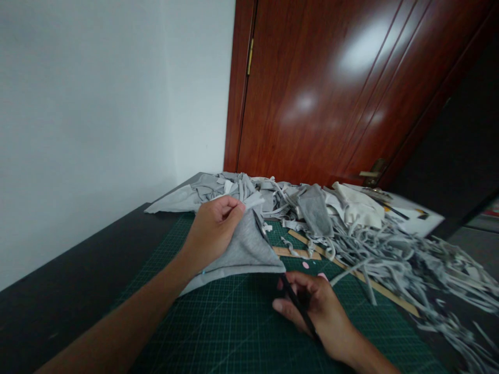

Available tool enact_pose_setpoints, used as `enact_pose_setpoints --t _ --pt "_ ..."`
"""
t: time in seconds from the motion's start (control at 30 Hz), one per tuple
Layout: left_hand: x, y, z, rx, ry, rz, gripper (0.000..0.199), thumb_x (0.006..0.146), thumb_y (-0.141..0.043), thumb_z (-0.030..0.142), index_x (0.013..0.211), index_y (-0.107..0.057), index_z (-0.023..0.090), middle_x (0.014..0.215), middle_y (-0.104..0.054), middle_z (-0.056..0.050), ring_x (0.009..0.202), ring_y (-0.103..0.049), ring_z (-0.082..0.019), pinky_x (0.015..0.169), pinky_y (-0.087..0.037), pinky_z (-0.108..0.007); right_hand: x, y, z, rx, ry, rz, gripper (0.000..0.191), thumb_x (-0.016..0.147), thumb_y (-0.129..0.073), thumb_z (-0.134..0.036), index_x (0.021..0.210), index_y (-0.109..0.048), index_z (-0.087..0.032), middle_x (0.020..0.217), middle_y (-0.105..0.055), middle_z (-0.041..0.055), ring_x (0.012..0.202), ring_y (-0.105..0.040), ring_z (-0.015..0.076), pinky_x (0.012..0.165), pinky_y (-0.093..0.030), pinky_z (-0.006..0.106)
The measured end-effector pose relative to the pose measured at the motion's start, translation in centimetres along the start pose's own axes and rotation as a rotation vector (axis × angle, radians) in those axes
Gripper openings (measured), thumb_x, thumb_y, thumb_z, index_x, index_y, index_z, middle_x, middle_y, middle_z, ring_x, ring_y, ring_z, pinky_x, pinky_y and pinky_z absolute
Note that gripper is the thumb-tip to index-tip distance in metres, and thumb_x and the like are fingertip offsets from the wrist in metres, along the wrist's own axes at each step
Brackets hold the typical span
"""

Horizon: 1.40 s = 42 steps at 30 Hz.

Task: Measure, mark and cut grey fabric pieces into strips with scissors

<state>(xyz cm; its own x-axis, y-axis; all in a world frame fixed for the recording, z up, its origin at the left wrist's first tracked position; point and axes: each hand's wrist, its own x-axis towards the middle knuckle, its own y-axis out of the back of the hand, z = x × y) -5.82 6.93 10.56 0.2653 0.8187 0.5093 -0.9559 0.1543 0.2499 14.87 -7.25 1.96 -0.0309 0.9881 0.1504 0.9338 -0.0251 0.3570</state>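
My left hand (218,226) pinches a piece of grey fabric (245,246) between thumb and fingertips and lifts it above the green cutting mat (210,322). The fabric hangs toward the right in a pointed corner, with a folded band along its lower edge. Close to that corner, my right hand (312,306) is closed around a slim black tool (298,301), whose exact kind I cannot make out. The tool's upper end is near the fabric corner; whether they touch is unclear. A dark narrow edge (262,226) shows along the fabric's right side.
Grey and white fabric scraps (315,208) pile up along the back. Many cut fabric strips (413,265) lie tangled at right. Wooden rulers (393,298) rest on the mat, near a small pink piece (305,265). A white box (417,221) stands before the brown door (304,93).
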Motion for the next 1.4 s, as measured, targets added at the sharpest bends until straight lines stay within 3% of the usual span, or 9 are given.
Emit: enact_pose_setpoints --t 0.17,0.33,0.43,0.6,0.83,1.1,1.4 --pt "-0.13 -0.22 0.0 0.132 -0.035 0.02 0.033 0.097 -0.054 0.043 0.078 -0.068 0.02 0.073 -0.064 0.0 0.074 -0.058 -0.019 0.069 -0.042 -0.032 0.01 -0.07 0.11 0.001 0.01 0.027 0.041 0.078 -0.093 -0.05 0.087 -0.066 -0.02 0.061 -0.039 -0.0093 0.055 -0.029 0.0105 0.05 -0.027 0.024" --pt "-0.61 -0.68 0.18 -0.127 0.028 -0.08 0.018 0.086 -0.067 0.038 0.085 -0.061 0.022 0.071 -0.064 0.003 0.066 -0.058 -0.016 0.063 -0.041 -0.029 -0.01 -0.1 0.08 0.01 0.008 0.011 0.043 0.079 -0.092 -0.053 0.081 -0.063 -0.021 0.062 -0.04 -0.0085 0.055 -0.03 0.011 0.05 -0.027 0.024" --pt "-0.64 -0.79 0.13 -0.211 0.056 -0.118 0.025 0.075 -0.075 0.03 0.091 -0.058 0.023 0.076 -0.069 0.002 0.065 -0.063 -0.017 0.06 -0.043 -0.028 -0.06 -0.1 0.08 0.0 0.006 0.012 0.043 0.08 -0.091 -0.053 0.081 -0.062 -0.022 0.062 -0.04 -0.0085 0.056 -0.03 0.011 0.051 -0.027 0.024" --pt "-0.3 -0.74 -0.35 -0.127 0.004 -0.008 0.014 0.084 -0.07 0.034 0.084 -0.063 0.022 0.073 -0.068 0.001 0.069 -0.063 -0.017 0.067 -0.045 -0.03 -0.1 -0.05 0.24 -0.01 0.006 -0.001 0.042 0.081 -0.09 -0.052 0.081 -0.061 -0.022 0.062 -0.041 -0.0084 0.057 -0.031 0.011 0.052 -0.026 0.025" --pt "-0.29 -0.42 -0.09 0.031 -0.022 0.046 0.033 0.093 -0.058 0.043 0.067 -0.06 0.023 0.062 -0.056 0.002 0.064 -0.053 -0.018 0.062 -0.041 -0.03 -0.12 -0.02 0.22 -0.029 0.012 0.015 0.04 0.081 -0.089 -0.052 0.082 -0.063 -0.021 0.063 -0.042 -0.008 0.057 -0.032 0.0112 0.052 -0.028 0.025" --pt "-0.32 -0.36 0.14 0.102 -0.006 -0.03 0.041 0.093 -0.048 0.046 0.058 -0.051 0.025 0.057 -0.048 0.002 0.062 -0.051 -0.019 0.063 -0.04 -0.032 -0.1 0.0 0.43 -0.013 0.013 0.03 0.042 0.076 -0.092 -0.054 0.09 -0.071 -0.021 0.061 -0.047 -0.0076 0.055 -0.037 0.0113 0.05 -0.028 0.025" --pt "-0.64 -0.56 0.14 0.118 0.037 -0.171 0.047 0.094 -0.04 0.051 0.055 -0.043 0.026 0.054 -0.042 0.002 0.055 -0.045 -0.017 0.056 -0.034 -0.031 -0.17 0.04 0.49 0.037 0.026 -0.015 0.032 0.08 -0.091 -0.043 0.092 -0.072 -0.019 0.064 -0.046 -0.008 0.057 -0.037 0.0111 0.053 -0.028 0.025"
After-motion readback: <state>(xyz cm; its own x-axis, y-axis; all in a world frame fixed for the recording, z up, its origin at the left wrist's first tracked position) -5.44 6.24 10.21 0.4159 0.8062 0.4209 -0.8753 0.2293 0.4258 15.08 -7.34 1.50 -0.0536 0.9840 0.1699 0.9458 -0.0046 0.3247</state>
